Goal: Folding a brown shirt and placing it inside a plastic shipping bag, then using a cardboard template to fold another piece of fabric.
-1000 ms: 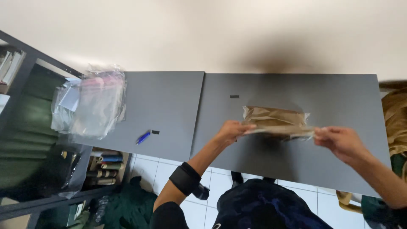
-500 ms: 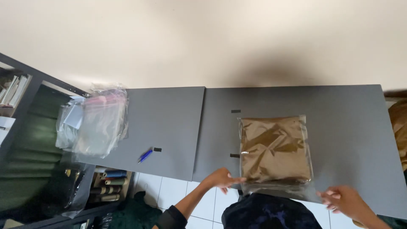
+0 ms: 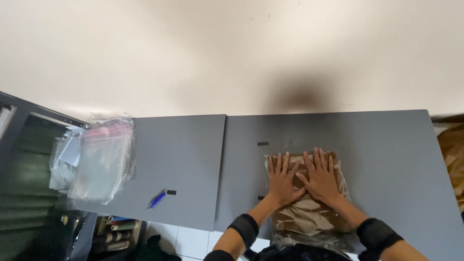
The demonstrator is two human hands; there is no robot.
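Observation:
A clear plastic bag holding a folded brown cloth (image 3: 309, 217) lies flat on the grey table (image 3: 386, 154), its near end hanging over the front edge. My left hand (image 3: 281, 180) and my right hand (image 3: 320, 177) both press down flat on the far half of the bag, side by side, fingers spread and pointing away from me. Neither hand grips anything. Both wrists wear black bands.
A stack of empty clear plastic bags (image 3: 99, 159) sits at the table's left end. A blue pen (image 3: 156, 199) lies near the front edge of the left table panel. A dark shelf frame (image 3: 29, 159) stands on the left. A brown bundle (image 3: 452, 154) shows at the right edge.
The bag was held up between both hands, then laid flat on the table. Both hands have moved from its near edge onto its top and now press it down.

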